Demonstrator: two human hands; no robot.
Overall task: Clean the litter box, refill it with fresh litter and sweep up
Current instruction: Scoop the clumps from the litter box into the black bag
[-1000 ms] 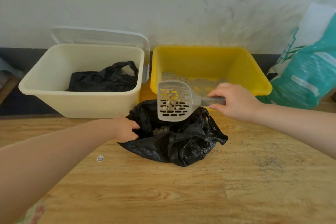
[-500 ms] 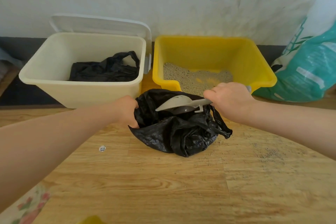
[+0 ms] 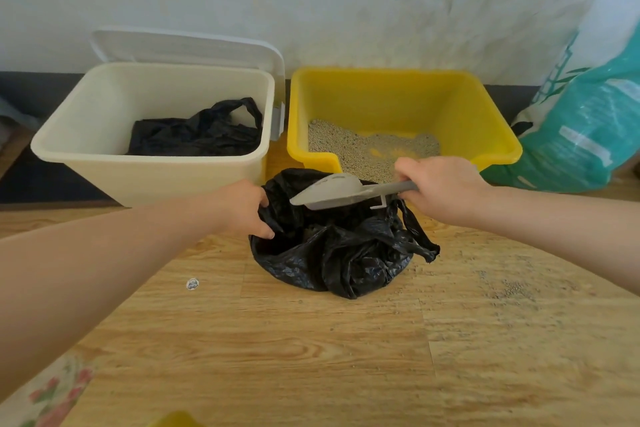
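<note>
- My right hand [image 3: 441, 191] grips the handle of the grey litter scoop [image 3: 332, 191], fingers curled right round it.
- A second ago I held the scoop face-up with clumps showing through its slots; now it is turned over, edge-on to me, its head hanging just above the mouth of the black bag [image 3: 341, 246].
- The clumps I saw on it earlier no longer show; I cannot tell whether any still cling underneath.
- My left hand [image 3: 244, 208] pinches the near-left rim of that bag. It has shifted up along the rim since a second ago.
- The bag sits on the wooden floor [image 3: 311, 357] between my two hands, just in front of the yellow litter box [image 3: 485, 121].
- The litter box lies just beyond my right hand, with a thin grey layer of litter [image 3: 363, 149] across its bottom.
- Beyond my left hand stands the cream bin [image 3: 86, 146], lid up, another black bag [image 3: 194, 133] crumpled inside.
- Past my right wrist leans the teal litter sack [image 3: 588, 128].
- Scattered grains [image 3: 516, 291] lie on the floor under my right forearm.
</note>
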